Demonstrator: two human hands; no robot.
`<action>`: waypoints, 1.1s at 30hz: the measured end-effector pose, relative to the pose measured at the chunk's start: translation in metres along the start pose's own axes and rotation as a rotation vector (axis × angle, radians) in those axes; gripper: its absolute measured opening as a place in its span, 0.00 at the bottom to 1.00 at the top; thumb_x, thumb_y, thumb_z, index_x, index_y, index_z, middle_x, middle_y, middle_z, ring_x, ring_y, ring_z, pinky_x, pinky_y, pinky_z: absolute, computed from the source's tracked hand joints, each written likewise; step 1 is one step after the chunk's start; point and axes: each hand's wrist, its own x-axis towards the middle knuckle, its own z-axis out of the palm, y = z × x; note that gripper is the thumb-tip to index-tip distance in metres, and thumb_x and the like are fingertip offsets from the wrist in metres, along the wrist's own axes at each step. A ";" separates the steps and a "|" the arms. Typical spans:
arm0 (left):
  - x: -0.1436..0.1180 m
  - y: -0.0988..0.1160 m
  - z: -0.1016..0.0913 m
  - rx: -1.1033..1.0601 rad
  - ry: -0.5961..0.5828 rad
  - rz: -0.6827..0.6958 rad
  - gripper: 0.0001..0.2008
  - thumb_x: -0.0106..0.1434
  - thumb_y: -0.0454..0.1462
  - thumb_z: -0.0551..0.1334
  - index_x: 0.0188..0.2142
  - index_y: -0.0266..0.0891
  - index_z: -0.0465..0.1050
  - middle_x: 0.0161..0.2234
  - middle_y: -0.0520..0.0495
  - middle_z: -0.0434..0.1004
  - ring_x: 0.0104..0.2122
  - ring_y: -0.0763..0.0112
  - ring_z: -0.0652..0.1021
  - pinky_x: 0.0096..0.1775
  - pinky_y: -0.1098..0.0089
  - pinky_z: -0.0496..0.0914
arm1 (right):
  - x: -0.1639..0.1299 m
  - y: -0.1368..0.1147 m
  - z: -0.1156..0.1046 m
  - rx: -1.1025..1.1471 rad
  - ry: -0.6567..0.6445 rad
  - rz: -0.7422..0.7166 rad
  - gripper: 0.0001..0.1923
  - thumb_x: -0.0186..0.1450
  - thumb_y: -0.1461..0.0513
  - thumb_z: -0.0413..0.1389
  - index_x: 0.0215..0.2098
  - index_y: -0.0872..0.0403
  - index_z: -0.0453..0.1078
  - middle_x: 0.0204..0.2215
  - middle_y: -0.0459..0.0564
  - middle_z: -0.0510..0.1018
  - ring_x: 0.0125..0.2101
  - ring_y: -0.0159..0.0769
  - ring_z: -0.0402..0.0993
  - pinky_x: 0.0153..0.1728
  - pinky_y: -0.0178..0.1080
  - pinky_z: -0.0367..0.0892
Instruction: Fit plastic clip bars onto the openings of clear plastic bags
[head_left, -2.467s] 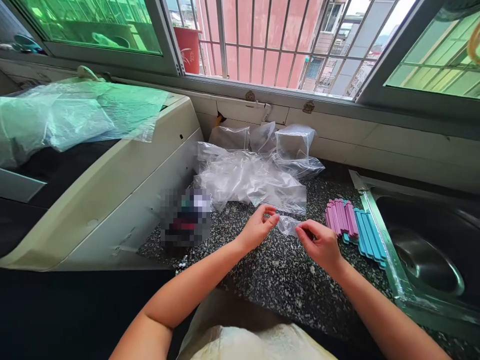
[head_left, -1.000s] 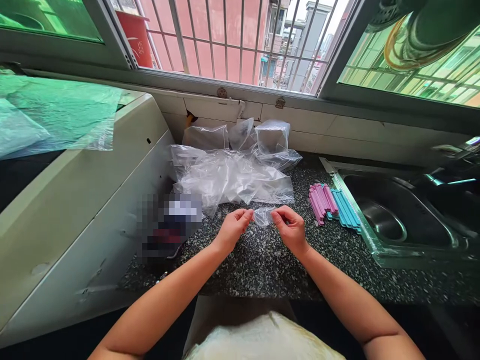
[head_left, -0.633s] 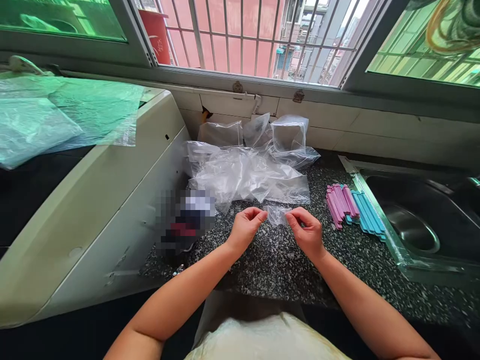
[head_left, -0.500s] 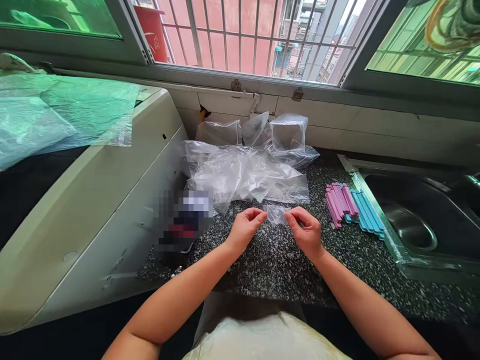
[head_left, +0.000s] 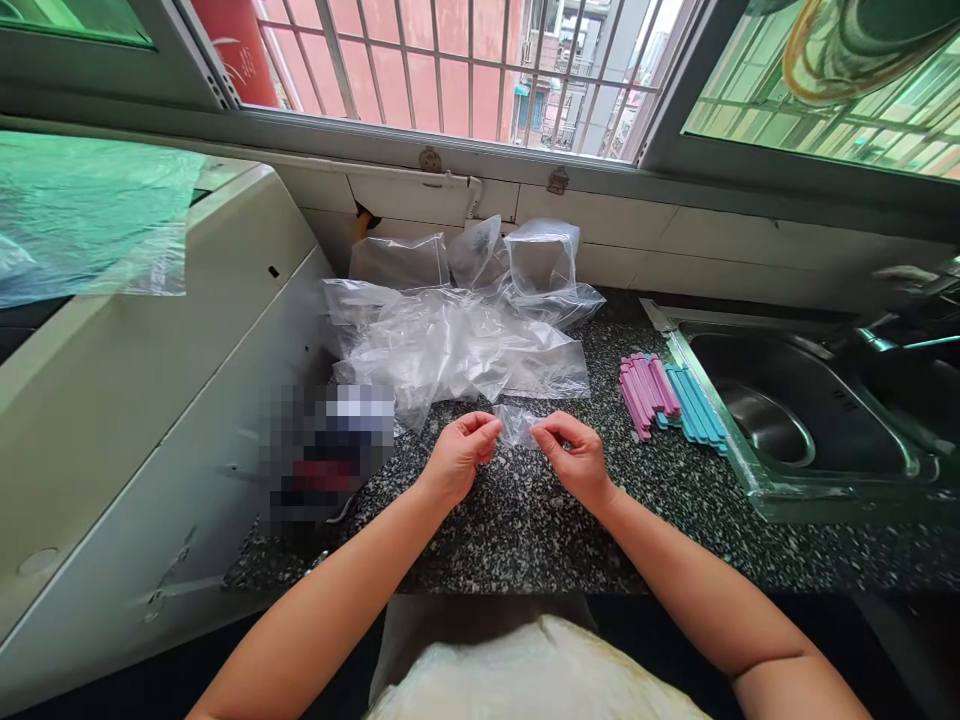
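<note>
The left hand (head_left: 461,455) and right hand (head_left: 577,462) are pinching a small bag (head_left: 516,426) between them over the desk (head_left: 517,540), fingers (head_left: 489,430) closing on its opposite sides. Clear bags (head_left: 465,345) are lying heaped just beyond, while pink sticks (head_left: 649,393) and blue sticks (head_left: 695,405) are resting to the right, beside the sink (head_left: 757,500).

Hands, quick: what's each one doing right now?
Left hand: closed, pinching one side of the small plastic piece.
Right hand: closed, pinching its other side.
</note>
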 end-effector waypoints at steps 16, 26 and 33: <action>-0.003 0.000 -0.003 0.151 0.118 0.203 0.16 0.39 0.43 0.71 0.21 0.35 0.69 0.16 0.57 0.63 0.17 0.82 0.60 0.21 0.76 0.52 | 0.001 0.001 -0.012 -0.282 0.148 -0.248 0.05 0.59 0.64 0.57 0.35 0.52 0.70 0.27 0.47 0.72 0.26 0.31 0.67 0.28 0.35 0.65; -0.003 -0.001 -0.002 0.210 0.093 0.210 0.13 0.41 0.42 0.70 0.20 0.36 0.70 0.16 0.56 0.64 0.20 0.79 0.62 0.24 0.75 0.56 | 0.004 -0.002 -0.016 -0.342 0.140 -0.218 0.06 0.62 0.66 0.50 0.28 0.52 0.65 0.26 0.48 0.69 0.30 0.35 0.67 0.32 0.38 0.64; -0.004 -0.001 -0.004 0.203 0.055 0.240 0.12 0.43 0.41 0.70 0.23 0.37 0.71 0.20 0.54 0.68 0.21 0.78 0.65 0.26 0.75 0.59 | 0.005 -0.005 -0.019 -0.255 0.087 -0.216 0.07 0.64 0.67 0.48 0.27 0.52 0.60 0.25 0.46 0.65 0.30 0.34 0.63 0.32 0.37 0.61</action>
